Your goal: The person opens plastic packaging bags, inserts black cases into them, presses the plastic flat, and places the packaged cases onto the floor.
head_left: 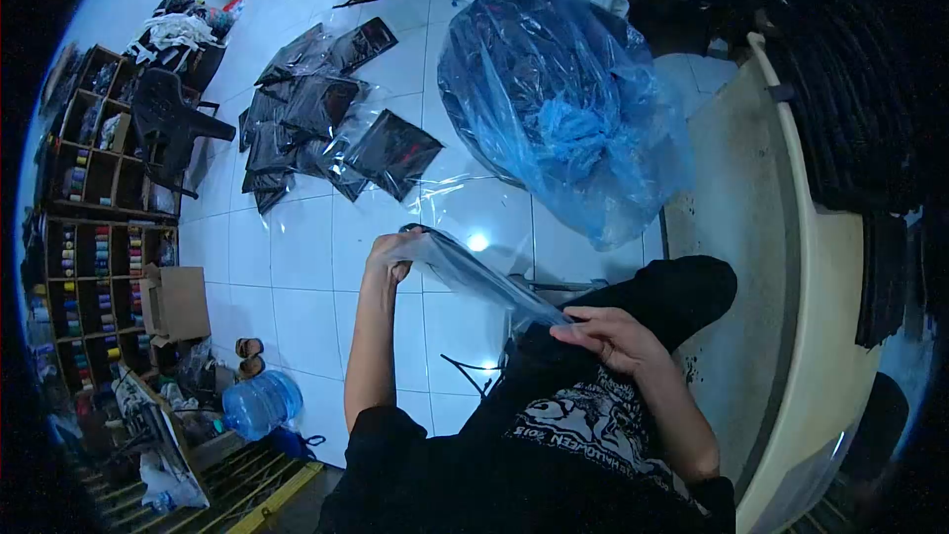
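Observation:
A clear plastic bag (474,272) is stretched between my two hands above my lap. My left hand (393,252) grips its upper left end, where a dark edge shows at the fingers. At the lower right end my right hand (608,334) pinches the plastic between thumb and fingers. Whether anything dark lies inside the bag is hard to tell. Beyond my hands, several dark folded items in clear bags (321,109) lie in a loose pile on the tiled floor (297,247). One such packet (390,153) lies at the pile's right side.
A large blue plastic sack (563,99) stands on the floor ahead. Shelves with thread spools (99,277), a dark chair (173,124), a cardboard box (178,305) and a water bottle (262,403) are at the left. A pale table edge (825,307) runs along the right.

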The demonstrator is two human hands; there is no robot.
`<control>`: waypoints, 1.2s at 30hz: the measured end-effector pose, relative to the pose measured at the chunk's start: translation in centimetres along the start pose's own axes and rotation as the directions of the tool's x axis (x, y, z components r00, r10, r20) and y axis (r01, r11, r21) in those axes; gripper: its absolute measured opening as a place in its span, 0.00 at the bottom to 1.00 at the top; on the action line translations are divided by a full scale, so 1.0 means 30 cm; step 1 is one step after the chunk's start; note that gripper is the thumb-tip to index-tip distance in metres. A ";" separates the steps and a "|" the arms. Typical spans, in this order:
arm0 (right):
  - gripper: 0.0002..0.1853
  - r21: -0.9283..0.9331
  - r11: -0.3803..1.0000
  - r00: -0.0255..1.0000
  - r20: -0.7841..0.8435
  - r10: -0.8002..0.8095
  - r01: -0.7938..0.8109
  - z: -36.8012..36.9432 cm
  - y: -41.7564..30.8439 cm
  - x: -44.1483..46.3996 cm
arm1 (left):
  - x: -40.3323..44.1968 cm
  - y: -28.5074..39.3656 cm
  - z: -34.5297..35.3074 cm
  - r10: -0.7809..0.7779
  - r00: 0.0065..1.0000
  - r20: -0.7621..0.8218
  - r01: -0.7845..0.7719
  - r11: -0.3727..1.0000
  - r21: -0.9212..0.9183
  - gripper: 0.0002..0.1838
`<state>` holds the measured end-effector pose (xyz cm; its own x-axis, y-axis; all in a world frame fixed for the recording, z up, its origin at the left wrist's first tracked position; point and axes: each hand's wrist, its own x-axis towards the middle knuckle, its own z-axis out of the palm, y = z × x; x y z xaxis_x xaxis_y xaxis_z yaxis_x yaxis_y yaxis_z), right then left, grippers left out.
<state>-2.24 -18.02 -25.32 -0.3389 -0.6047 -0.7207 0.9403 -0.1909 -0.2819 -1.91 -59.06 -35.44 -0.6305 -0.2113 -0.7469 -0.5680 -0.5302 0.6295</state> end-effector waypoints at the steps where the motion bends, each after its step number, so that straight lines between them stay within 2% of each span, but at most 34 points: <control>1: 0.29 -0.004 1.000 1.000 -0.010 0.004 -0.004 0.009 -0.019 0.004 | 0.036 0.006 -0.019 0.032 0.998 -0.058 -0.029 0.999 0.045 0.09; 2: 0.28 -0.005 1.000 0.996 0.087 -0.002 0.003 -0.009 -0.038 0.006 | 0.074 0.009 -0.036 0.065 0.991 -0.116 -0.054 0.994 0.091 0.09; 3: 0.27 0.006 1.000 0.998 0.060 -0.029 0.029 -0.033 -0.057 0.006 | 0.128 0.001 -0.073 0.095 0.980 -0.173 -0.071 0.988 0.140 0.09; 5: 0.26 0.030 0.996 0.996 0.015 -0.089 0.089 -0.079 -0.105 0.010 | 0.472 -0.004 -0.325 0.043 0.999 -0.008 -0.044 0.998 -0.052 0.06; 6: 0.25 0.115 0.983 0.990 -0.027 -0.139 0.141 -0.095 -0.125 0.009 | 0.415 0.179 -0.284 0.199 0.979 -0.036 -0.166 0.895 0.414 0.06; 7: 0.25 0.085 0.980 0.980 -0.103 -0.170 0.179 -0.103 -0.151 0.000 | 0.341 0.372 -0.228 0.349 0.935 -0.064 -0.164 0.584 0.795 0.09; 8: 0.24 0.052 0.975 0.963 -0.180 -0.202 0.215 -0.106 -0.181 -0.016 | 0.455 0.532 -0.337 0.442 0.897 0.020 -0.069 0.096 0.993 0.16; 9: 0.24 0.018 0.970 0.939 -0.255 -0.232 0.244 -0.114 -0.206 -0.025 | 0.462 0.685 -0.348 0.528 0.846 0.075 -0.126 0.060 0.990 0.17; 10: 0.24 -0.005 0.955 0.925 -0.248 -0.287 0.295 -0.141 -0.219 -0.033 | 0.431 0.850 -0.351 0.614 0.778 0.131 -0.265 0.132 0.955 0.19; 12: 0.23 -0.059 0.923 0.893 -0.240 -0.382 0.379 -0.162 -0.236 -0.061 | 0.369 1.105 -0.410 0.729 0.659 0.184 -0.556 0.308 0.772 0.21; 14: 0.23 -0.014 0.903 0.874 -0.245 -0.420 0.430 -0.163 -0.230 -0.084 | 0.414 1.369 -0.628 0.749 0.638 0.177 -0.686 0.448 0.574 0.22; 15: 0.23 0.009 0.892 0.866 -0.247 -0.435 0.451 -0.165 -0.220 -0.094 | 0.438 1.440 -0.686 0.642 0.767 -0.002 -0.592 0.709 0.382 0.23; 16: 0.23 0.046 0.888 0.860 -0.274 -0.430 0.458 -0.152 -0.204 -0.095 | 0.300 1.417 -0.579 0.636 0.731 -0.246 -0.525 0.756 0.392 0.22; 17: 0.23 0.111 0.897 0.896 -0.185 -0.404 0.428 -0.184 -0.185 -0.089 | 0.135 1.371 -0.443 0.592 0.649 -0.478 -0.456 0.805 0.379 0.23; 18: 0.22 0.123 0.905 0.902 -0.208 -0.378 0.408 -0.206 -0.158 -0.087 | 0.140 1.391 -0.496 0.585 0.640 -0.499 -0.423 0.810 0.407 0.23; 21: 0.21 0.157 0.916 0.913 -0.245 -0.325 0.368 -0.203 -0.094 -0.080 | 0.184 1.311 -0.532 0.675 0.535 -0.508 -0.561 0.733 0.383 0.20; 22: 0.21 0.168 0.918 0.915 -0.254 -0.313 0.360 -0.208 -0.074 -0.082 | 0.208 1.274 -0.528 0.680 0.533 -0.503 -0.537 0.732 0.419 0.16; 23: 0.20 0.182 0.912 0.914 -0.249 -0.319 0.368 -0.209 -0.061 -0.088 | 0.204 1.186 -0.510 0.707 0.598 -0.377 -0.673 0.698 0.242 0.13; 24: 0.20 0.197 0.905 0.913 -0.245 -0.326 0.376 -0.211 -0.046 -0.095 | 0.189 1.100 -0.458 0.743 0.585 -0.325 -0.715 0.661 0.227 0.14; 26: 0.20 0.186 0.891 0.892 -0.277 -0.357 0.414 -0.226 -0.015 -0.112 | 0.208 0.971 -0.384 0.613 0.631 -0.475 -0.609 0.771 0.187 0.14; 28: 0.20 0.240 0.845 0.866 -0.291 -0.407 0.477 -0.238 0.014 -0.138 | 0.389 0.867 -0.508 0.627 0.654 -0.423 -0.345 0.745 0.571 0.13; 29: 0.20 0.267 0.818 0.851 -0.297 -0.433 0.509 -0.245 0.028 -0.148 | 0.442 0.791 -0.515 0.631 0.711 -0.309 -0.318 0.682 0.659 0.12; 30: 0.20 0.283 0.793 0.832 -0.323 -0.451 0.540 -0.253 0.045 -0.156 | 0.633 0.682 -0.597 0.730 0.683 0.000 -0.147 0.137 0.980 0.11; 31: 0.20 0.297 0.767 0.812 -0.350 -0.466 0.569 -0.262 0.065 -0.168 | 0.794 0.581 -0.654 0.752 0.582 0.310 0.117 -0.455 0.883 0.12; 32: 0.21 0.307 0.740 0.790 -0.378 -0.482 0.599 -0.272 0.079 -0.179 | 0.769 0.474 -0.547 0.713 0.639 0.288 0.131 -0.471 0.873 0.13; 33: 0.20 0.290 0.728 0.771 -0.389 -0.503 0.621 -0.284 0.091 -0.182 | 0.749 0.352 -0.420 0.700 0.645 0.305 0.098 -0.472 0.876 0.13; 34: 0.20 0.272 0.711 0.747 -0.410 -0.524 0.648 -0.301 0.113 -0.184 | 0.737 0.243 -0.317 0.694 0.627 0.355 0.055 -0.494 0.868 0.14; 35: 0.20 0.252 0.684 0.709 -0.449 -0.543 0.684 -0.318 0.145 -0.202 | 0.638 0.159 -0.143 0.685 0.566 0.458 0.017 -0.565 0.825 0.15; 36: 0.20 0.224 0.677 0.690 -0.454 -0.564 0.701 -0.336 0.174 -0.215 | 0.522 0.083 0.089 0.706 0.644 0.296 -0.308 -0.115 0.945 0.14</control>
<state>4.51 -7.30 -28.52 -0.7792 0.0415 -0.6255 0.4063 -0.7264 -0.5543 -14.62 -61.49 -44.99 -0.9632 -0.2674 0.0267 -0.2403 0.9016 0.3598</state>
